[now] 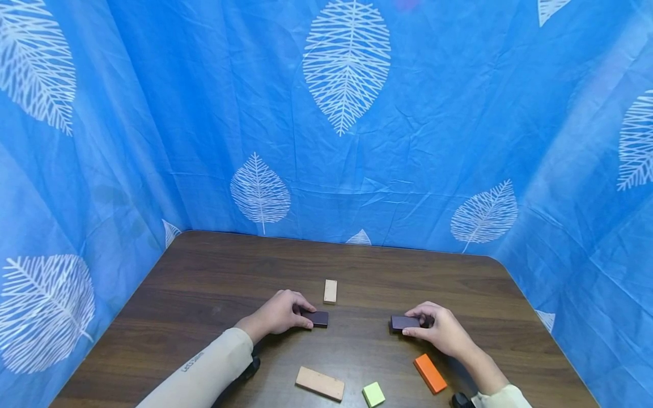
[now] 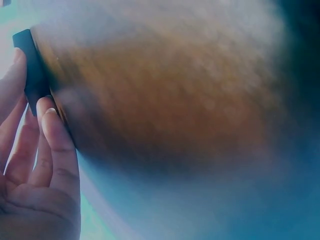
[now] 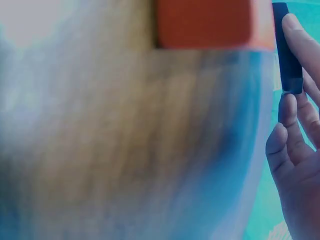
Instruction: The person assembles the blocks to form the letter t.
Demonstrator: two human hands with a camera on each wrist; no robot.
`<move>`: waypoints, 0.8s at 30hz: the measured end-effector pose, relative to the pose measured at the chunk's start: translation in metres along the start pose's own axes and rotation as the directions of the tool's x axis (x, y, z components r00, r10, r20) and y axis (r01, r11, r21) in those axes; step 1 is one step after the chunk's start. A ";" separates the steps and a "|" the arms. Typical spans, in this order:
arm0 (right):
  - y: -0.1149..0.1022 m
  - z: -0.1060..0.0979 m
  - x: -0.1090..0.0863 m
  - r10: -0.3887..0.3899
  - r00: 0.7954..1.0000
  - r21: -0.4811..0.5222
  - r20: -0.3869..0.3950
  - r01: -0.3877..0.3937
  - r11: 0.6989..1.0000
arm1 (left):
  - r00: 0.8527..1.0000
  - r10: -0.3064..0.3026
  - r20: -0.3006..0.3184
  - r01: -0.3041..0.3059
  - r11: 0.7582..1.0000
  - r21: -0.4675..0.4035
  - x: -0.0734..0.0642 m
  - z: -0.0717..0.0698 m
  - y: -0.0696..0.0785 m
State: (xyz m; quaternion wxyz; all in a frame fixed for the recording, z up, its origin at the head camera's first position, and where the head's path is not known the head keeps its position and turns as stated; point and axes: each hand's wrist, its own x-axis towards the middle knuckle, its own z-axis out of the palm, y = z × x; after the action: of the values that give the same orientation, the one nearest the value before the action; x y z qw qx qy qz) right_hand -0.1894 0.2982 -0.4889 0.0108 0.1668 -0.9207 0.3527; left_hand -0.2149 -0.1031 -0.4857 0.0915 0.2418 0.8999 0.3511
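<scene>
Left of the table's middle, my left hand (image 1: 279, 313) pinches a dark rectangular block (image 1: 320, 319) between thumb and fingers. In the left wrist view that dark block (image 2: 34, 67) lies between the thumb and fingertips. My right hand (image 1: 442, 328) holds a second dark block (image 1: 403, 323) by its right end, across a gap from the first. The right wrist view has this block (image 3: 288, 50) under the thumb, with fingertips at its lower end. Just beyond the left hand's block stands a small beige block (image 1: 330, 292).
On the near part of the brown table (image 1: 245, 260) lie a longer beige block (image 1: 319, 383), a light green block (image 1: 373, 394) and an orange block (image 1: 430, 374). The orange one is close to my right wrist. Blue leaf-patterned cloth (image 1: 326, 170) hangs around the table's back and sides.
</scene>
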 end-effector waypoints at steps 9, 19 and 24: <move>-0.014 -0.002 0.006 -0.010 0.999 0.006 -0.034 0.010 1.000 | 1.000 -0.003 0.000 0.003 1.000 0.002 -0.001 0.000 0.000; -0.030 0.008 0.017 0.005 0.999 0.022 -0.035 -0.004 1.000 | 1.000 -0.009 -0.006 0.009 1.000 -0.001 -0.001 0.000 -0.001; -0.039 0.013 0.022 0.008 1.000 0.025 -0.021 -0.008 1.000 | 1.000 -0.011 -0.006 0.011 1.000 0.003 -0.001 0.001 -0.001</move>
State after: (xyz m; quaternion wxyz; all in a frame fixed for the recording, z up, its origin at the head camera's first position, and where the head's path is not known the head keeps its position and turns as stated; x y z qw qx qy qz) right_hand -0.1970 0.2560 -0.4701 0.0169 0.1595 -0.9167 0.3661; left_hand -0.2146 -0.1035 -0.4870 0.0904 0.2361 0.9020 0.3500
